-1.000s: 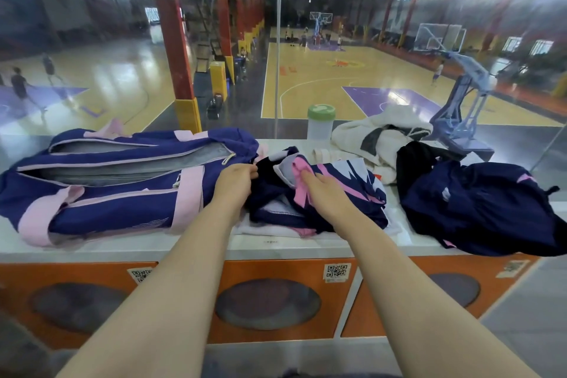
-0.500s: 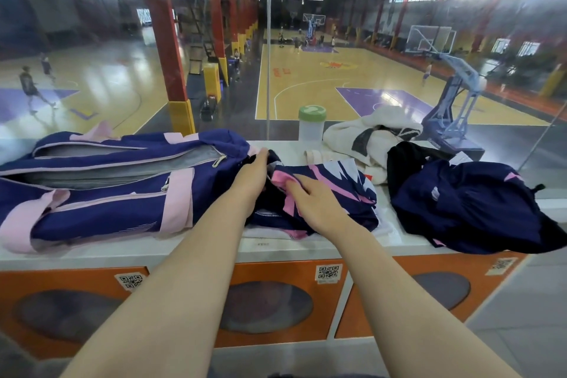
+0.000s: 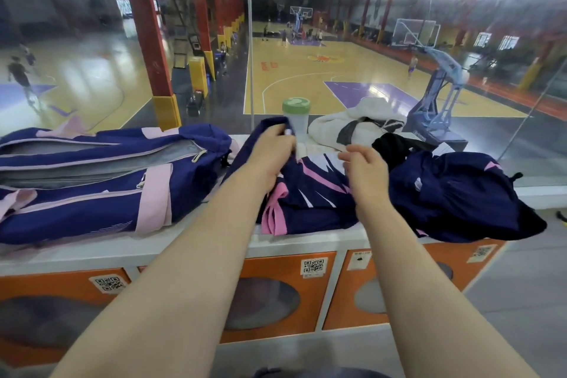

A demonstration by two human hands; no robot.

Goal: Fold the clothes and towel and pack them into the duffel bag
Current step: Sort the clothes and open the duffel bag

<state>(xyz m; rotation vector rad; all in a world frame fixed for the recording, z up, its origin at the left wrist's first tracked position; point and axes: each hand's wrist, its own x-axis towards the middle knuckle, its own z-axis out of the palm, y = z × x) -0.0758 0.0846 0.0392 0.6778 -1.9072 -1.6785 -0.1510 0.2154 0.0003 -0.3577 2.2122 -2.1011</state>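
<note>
The left hand (image 3: 270, 152) is closed on the far edge of the navy-and-pink garment (image 3: 310, 196), lifting that edge up off the ledge (image 3: 190, 250), while the right hand (image 3: 365, 172) hovers loosely curled just above the garment's right side, gripping nothing that I can make out. The garment lies directly under and between both hands. The duffel bag (image 3: 101, 181), unzipped, sits just left of the left hand, its long axis running left-right, so the left hand is the nearer one for packing.
</note>
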